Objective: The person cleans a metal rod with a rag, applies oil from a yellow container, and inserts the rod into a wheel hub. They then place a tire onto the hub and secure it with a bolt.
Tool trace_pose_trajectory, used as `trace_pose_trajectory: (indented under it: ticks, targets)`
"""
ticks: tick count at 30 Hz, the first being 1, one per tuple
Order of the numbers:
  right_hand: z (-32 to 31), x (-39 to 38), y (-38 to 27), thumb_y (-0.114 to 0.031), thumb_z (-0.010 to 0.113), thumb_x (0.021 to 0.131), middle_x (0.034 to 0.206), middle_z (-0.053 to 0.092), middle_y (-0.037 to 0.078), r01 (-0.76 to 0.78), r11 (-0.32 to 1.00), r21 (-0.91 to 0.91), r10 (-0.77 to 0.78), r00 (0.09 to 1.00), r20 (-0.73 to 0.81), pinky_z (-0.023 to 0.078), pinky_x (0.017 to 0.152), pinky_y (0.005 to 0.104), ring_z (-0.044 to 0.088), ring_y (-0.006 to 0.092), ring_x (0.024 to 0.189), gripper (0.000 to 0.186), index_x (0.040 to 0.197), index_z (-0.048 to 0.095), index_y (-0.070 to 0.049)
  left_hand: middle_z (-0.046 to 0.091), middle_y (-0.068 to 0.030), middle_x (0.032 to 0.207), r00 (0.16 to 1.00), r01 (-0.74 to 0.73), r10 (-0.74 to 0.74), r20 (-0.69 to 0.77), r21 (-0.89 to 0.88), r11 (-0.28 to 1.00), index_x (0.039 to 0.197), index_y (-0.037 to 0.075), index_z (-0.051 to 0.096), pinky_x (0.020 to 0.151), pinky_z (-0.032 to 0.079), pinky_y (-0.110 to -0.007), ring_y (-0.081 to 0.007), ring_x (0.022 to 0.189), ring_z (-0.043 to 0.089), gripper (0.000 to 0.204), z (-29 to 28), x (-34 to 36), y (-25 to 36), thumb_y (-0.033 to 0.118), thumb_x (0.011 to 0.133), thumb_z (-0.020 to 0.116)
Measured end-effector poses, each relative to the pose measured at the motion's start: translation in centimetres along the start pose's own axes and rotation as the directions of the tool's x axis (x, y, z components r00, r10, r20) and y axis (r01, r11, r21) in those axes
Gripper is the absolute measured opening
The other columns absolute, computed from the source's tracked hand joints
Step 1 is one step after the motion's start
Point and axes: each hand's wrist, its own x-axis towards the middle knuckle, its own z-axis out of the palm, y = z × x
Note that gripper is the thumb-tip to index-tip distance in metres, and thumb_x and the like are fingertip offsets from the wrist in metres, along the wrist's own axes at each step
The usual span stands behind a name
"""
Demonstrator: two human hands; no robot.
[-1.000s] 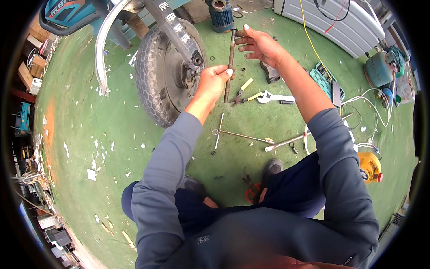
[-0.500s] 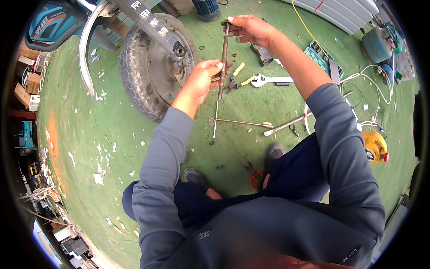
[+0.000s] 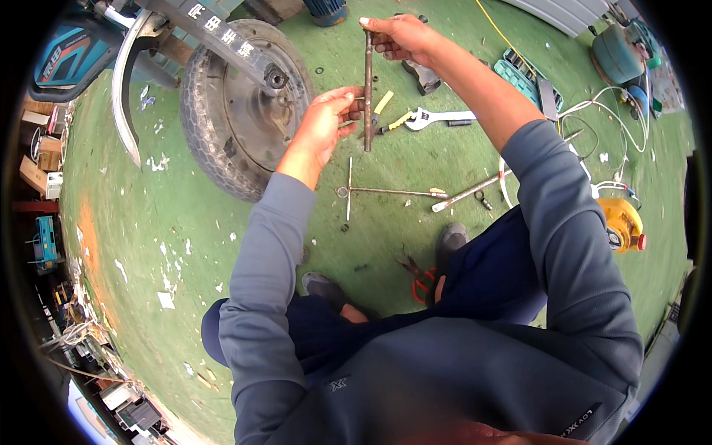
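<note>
A long, rusty brown axle rod [image 3: 368, 104] hangs upright above the floor, its top end pinched by my right hand [image 3: 404, 38] between thumb and fingers. Close by the rod's left side, my left hand [image 3: 320, 130] has its fingers apart, their tips near the rod; I cannot tell if they touch it. Left of that hand stands a dusty wheel [image 3: 241, 111] with a patterned tyre, under the fork leg [image 3: 237, 48] of a blue vehicle [image 3: 63, 63]. A bolt fitting [image 3: 277, 76] shows at the fork's lower end.
Beyond the rod lie yellow-handled pliers [image 3: 382, 104] and an adjustable wrench [image 3: 437, 117]. Nearer me are a T-handle wrench [image 3: 393, 192], a metal pipe [image 3: 467, 194] and red-handled scissors [image 3: 420, 285]. A green toolbox [image 3: 526, 78], white hose [image 3: 630, 126] and yellow jug [image 3: 621, 224] stand right.
My left hand has loosened from the rod; its fingers, earlier around it, are now apart at its left. My right hand still holds the top. The view has shifted slightly.
</note>
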Motion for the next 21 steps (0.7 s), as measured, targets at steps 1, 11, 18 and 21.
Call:
trace_pose_trajectory:
  ticks: [1, 11, 18, 21]
  targets:
    - [0.0, 0.2, 0.1, -0.047, 0.077, 0.088, 0.080, 0.061, -0.005, -0.008, 1.000, -0.004, 0.008, 1.000, -0.007, 0.048, 0.065, 0.0235, 0.056, 0.0073, 0.070, 0.035, 0.086, 0.067, -0.013, 0.069, -0.0022, 0.110, 1.000, 0.001, -0.002, -0.007, -0.003, 1.000, 0.128, 0.008, 0.061, 0.090, 0.048, -0.035, -0.0143, 0.100, 0.062, 0.031, 0.0, 0.0, -0.1, 0.022, 0.103, 0.048]
    - [0.2, 0.5, 0.6, -0.052, 0.083, 0.079, 0.082, 0.066, -0.002, -0.024, 0.998, -0.065, 0.020, 0.998, -0.051, 0.049, 0.066, 0.0285, 0.058, 0.0090, 0.073, 0.043, 0.084, 0.071, -0.011, 0.070, -0.0037, 0.111, 1.000, 0.005, -0.005, 0.006, 0.000, 1.000, 0.123, 0.008, 0.064, 0.092, 0.046, -0.036, -0.0148, 0.101, 0.062, 0.030, -0.3, 0.4, -0.7, 0.025, 0.102, 0.050]
    - [-0.3, 0.7, 0.4, -0.054, 0.082, 0.079, 0.080, 0.064, -0.002, -0.036, 0.989, -0.141, 0.026, 0.997, -0.074, 0.049, 0.064, 0.0290, 0.056, 0.0096, 0.070, 0.046, 0.084, 0.072, -0.010, 0.070, -0.0051, 0.113, 0.999, 0.003, -0.003, 0.035, 0.010, 1.000, 0.123, 0.009, 0.064, 0.093, 0.045, -0.037, -0.0157, 0.104, 0.062, 0.033, 0.4, 0.9, -0.7, 0.030, 0.102, 0.051]
    - [-0.9, 0.5, 0.3, -0.052, 0.081, 0.080, 0.078, 0.067, 0.001, 0.052, 0.975, -0.215, -0.064, 0.997, -0.048, 0.051, 0.064, 0.0305, 0.060, 0.0128, 0.069, 0.045, 0.086, 0.073, -0.007, 0.068, -0.0045, 0.117, 1.000, 0.011, -0.011, -0.001, 0.081, 0.997, 0.125, 0.010, 0.064, 0.096, 0.042, -0.040, -0.0165, 0.106, 0.058, 0.035, 0.5, 1.2, -1.1, 0.033, 0.102, 0.051]
